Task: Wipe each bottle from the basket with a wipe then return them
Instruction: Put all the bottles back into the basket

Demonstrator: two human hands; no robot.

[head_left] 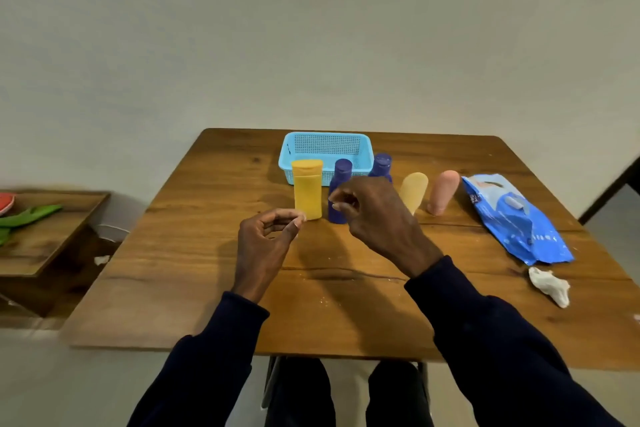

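A light-blue basket (325, 148) with nothing visible inside stands at the table's far middle. In front of it, upright on the table, are a yellow bottle (307, 192), a purple bottle (341, 173), a second purple bottle (381, 165), a pale yellow bottle (414, 191) and a pink bottle (444, 191). My right hand (375, 215) hovers with loosely curled fingers just in front of the nearer purple bottle, gripping nothing I can see. My left hand (265, 243) holds nothing; its thumb and forefinger curl close to the yellow bottle's base. A crumpled white wipe (550, 286) lies at the right.
A blue pack of wipes (514, 218) lies on the wooden table (207, 288) at the right, past the bottles. A lower side table (52, 236) at the left carries green and red items. A white scrap (101, 259) lies on the floor between the two.
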